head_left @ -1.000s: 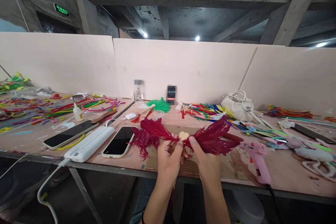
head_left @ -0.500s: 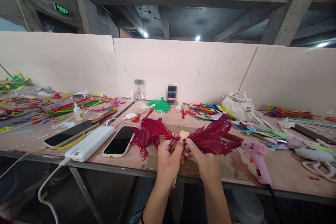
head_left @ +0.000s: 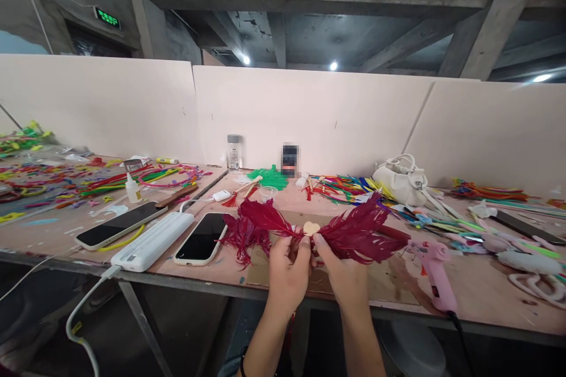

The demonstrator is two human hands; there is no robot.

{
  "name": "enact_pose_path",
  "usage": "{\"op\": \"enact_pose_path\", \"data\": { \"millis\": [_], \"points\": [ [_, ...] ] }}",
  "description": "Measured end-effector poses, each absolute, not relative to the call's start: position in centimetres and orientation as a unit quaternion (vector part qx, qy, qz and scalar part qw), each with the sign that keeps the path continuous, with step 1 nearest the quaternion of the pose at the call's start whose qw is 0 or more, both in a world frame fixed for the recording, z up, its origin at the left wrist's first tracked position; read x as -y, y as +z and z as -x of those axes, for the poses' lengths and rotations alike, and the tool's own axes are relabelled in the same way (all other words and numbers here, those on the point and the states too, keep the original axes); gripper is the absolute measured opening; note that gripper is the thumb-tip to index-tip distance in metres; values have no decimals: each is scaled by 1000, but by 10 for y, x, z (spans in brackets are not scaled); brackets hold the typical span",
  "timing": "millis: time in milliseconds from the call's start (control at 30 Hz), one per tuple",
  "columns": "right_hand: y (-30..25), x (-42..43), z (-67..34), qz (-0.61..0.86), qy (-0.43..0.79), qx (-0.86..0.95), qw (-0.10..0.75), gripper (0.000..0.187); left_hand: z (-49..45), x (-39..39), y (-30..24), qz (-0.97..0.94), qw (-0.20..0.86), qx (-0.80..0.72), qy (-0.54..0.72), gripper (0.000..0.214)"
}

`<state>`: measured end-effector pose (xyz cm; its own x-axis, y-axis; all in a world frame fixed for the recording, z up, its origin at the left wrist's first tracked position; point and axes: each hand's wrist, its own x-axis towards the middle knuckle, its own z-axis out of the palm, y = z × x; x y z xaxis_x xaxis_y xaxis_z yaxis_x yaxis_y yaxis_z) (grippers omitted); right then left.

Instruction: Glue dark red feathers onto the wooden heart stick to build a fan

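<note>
Both hands meet in front of me at the table's front edge, fingers closed around one feather craft piece. It has a small pale heart (head_left: 311, 228) in the middle, with a dark red feather (head_left: 367, 228) spreading to the right and another dark red feather (head_left: 264, 215) to the left. My left hand (head_left: 289, 265) pinches just below the heart on its left side. My right hand (head_left: 342, 271) pinches below it on the right, thumb against the heart's lower edge. Loose dark red feathers (head_left: 247, 240) lie on the table left of my left hand.
A pink glue gun (head_left: 435, 274) lies right of my hands. To the left are a phone (head_left: 201, 240), a white power bank (head_left: 152, 241) and another phone (head_left: 119, 225). Behind stand a bottle (head_left: 234, 153) and a white handbag (head_left: 400, 179); green feathers (head_left: 272, 177) lie between.
My left hand has shifted very slightly and turned a little at the wrist. Both hands keep their pinch on the feather piece, which stays nearly in place.
</note>
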<state>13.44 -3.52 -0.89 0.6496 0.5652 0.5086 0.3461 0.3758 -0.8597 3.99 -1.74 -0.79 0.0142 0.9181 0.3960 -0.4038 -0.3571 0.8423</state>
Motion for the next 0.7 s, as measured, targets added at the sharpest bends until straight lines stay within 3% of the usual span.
{"op": "enact_pose_path", "data": {
  "millis": [367,700],
  "points": [
    [-4,42,-129,571,94,393,714,34,-38,19,-12,-458,593,-180,637,34],
    [-3,43,-125,555,104,403,720,30,-41,21,-5,-459,538,-270,653,29]
  ]
}}
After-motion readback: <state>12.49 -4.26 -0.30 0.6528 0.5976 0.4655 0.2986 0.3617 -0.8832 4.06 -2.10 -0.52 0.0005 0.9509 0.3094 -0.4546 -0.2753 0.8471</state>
